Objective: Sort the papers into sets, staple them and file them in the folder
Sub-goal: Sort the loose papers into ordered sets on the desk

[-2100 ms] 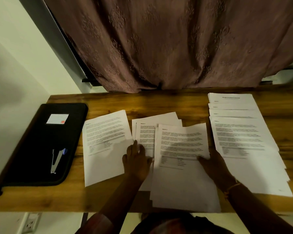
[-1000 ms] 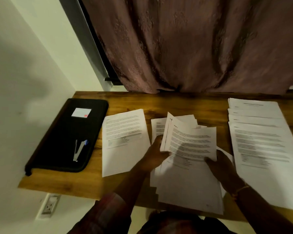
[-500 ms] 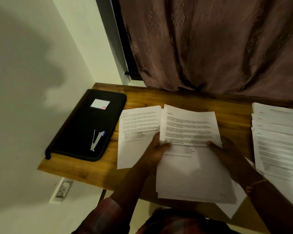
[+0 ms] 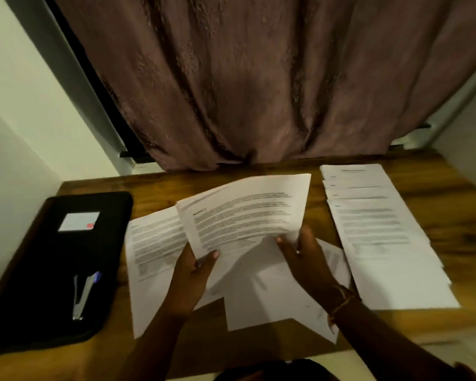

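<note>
Both hands hold a small set of printed papers (image 4: pixel 248 210) lifted and tilted above the wooden table (image 4: pixel 160 185). My left hand (image 4: pixel 193 273) pinches the set's lower left corner. On the lower right edge sits my right hand (image 4: pixel 305 257). Loose sheets (image 4: pixel 267 295) lie on the table beneath the set. A single printed sheet (image 4: pixel 151 251) lies to the left. A fanned stack of papers (image 4: pixel 382 235) lies at the right. The black zipped folder (image 4: pixel 47 270) lies at the far left, with a silver stapler (image 4: pixel 83 292) on top of it.
A brown curtain (image 4: pixel 259 78) hangs behind the table's back edge. A pale wall (image 4: pixel 19 119) closes in the left side. The folder carries a white label (image 4: pixel 79 221) near its top. The table's front edge runs close to my body.
The loose middle sheets have been gathered into one set and raised off the table with both hands. The view swung left, then back toward the centre.
</note>
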A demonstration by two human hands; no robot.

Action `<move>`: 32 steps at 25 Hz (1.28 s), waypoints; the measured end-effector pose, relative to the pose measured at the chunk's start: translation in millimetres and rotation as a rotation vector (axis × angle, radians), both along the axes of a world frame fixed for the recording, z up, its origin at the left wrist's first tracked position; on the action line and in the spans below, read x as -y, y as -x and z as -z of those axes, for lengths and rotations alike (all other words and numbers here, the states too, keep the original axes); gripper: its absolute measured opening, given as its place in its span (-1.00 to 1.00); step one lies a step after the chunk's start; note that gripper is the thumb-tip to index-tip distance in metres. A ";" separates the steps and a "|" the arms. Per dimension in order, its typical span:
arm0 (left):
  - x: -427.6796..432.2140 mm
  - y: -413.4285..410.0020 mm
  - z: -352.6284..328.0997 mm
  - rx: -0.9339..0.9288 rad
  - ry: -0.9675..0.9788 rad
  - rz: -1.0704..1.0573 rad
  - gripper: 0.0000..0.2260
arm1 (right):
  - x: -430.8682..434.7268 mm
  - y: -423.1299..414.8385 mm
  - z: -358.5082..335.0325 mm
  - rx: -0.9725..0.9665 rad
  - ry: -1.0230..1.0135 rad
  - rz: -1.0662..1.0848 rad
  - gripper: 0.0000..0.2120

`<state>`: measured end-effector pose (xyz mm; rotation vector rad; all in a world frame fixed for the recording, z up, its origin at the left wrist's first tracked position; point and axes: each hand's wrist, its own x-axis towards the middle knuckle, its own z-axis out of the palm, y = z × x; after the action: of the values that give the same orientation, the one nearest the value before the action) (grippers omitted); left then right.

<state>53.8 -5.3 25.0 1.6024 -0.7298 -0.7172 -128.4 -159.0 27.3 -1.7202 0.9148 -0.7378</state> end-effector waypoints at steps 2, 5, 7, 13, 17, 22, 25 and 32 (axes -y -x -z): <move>0.5 -0.8 8.1 0.010 -0.035 0.022 -0.55 | -4.2 3.5 10.4 -0.016 0.013 0.039 -0.67; 1.2 -6.3 12.9 0.040 -0.065 0.034 -0.53 | -9.4 3.2 13.3 -0.036 0.045 0.052 -0.68; 3.6 -9.4 13.4 0.049 -0.091 0.047 -0.54 | -10.9 3.9 13.1 -0.101 0.055 0.057 -0.68; 40.7 9.7 -12.0 0.047 -0.066 0.031 -0.60 | 11.5 32.8 -15.2 -0.079 0.199 0.135 -0.62; 89.7 81.7 0.5 0.032 -0.195 0.114 -0.64 | 55.2 99.7 -1.1 -0.294 0.120 0.257 -0.57; 158.6 175.8 40.0 0.088 -0.456 0.264 -0.69 | 98.6 198.9 28.2 -0.588 0.097 0.389 -0.62; 184.2 217.6 57.5 0.151 -0.492 0.238 -0.69 | 125.8 234.2 43.6 -0.693 0.024 0.395 -0.68; 198.9 254.1 77.8 0.329 -0.514 0.157 -0.71 | 162.7 260.4 69.8 -0.796 0.041 0.269 -0.56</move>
<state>-200.3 -204.2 -52.8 2.1830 -0.9699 -0.8073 -388.8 -321.6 -42.5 -1.9757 1.7010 -0.2086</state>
